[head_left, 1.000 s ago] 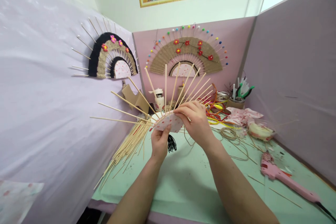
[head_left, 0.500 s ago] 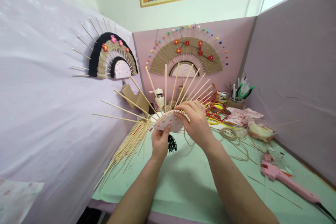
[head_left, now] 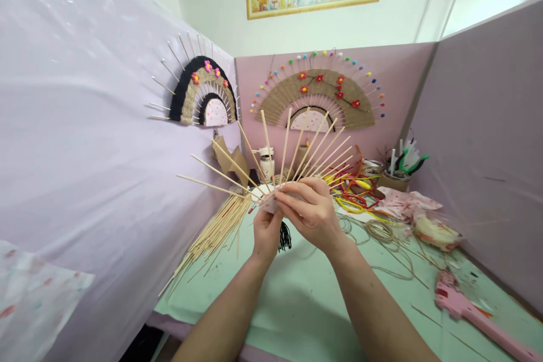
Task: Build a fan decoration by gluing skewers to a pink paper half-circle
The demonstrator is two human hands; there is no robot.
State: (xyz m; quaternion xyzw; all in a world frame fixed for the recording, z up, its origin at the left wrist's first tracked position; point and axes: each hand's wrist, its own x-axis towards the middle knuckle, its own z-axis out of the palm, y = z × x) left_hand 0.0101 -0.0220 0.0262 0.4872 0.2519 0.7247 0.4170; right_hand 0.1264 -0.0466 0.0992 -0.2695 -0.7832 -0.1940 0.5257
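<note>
Between my hands is a half-round fan base (head_left: 268, 203) covered in pink-dotted white cloth, tilted toward me. Thin wooden sticks (head_left: 287, 144) radiate upward and outward from its curved edge. My left hand (head_left: 267, 237) grips the base from below, its thumb on the cloth face. My right hand (head_left: 311, 209) is closed over the top edge, fingers pressed on the cloth near the stick roots and covering much of the base. A black tassel (head_left: 285, 237) shows just below, between my wrists; where it attaches is hidden.
A pile of loose sticks (head_left: 216, 232) lies left on the green tabletop (head_left: 297, 305). To the right are a pink glue gun (head_left: 470, 311), twine (head_left: 379, 232), coloured cords (head_left: 352, 201) and a tool pot (head_left: 396, 181). Finished fans (head_left: 318, 87) hang on the partitions.
My right hand has slid left along the base's curved edge, and its fingers now cover more of the cloth face. The whole view has shifted, so the surroundings appear further right.
</note>
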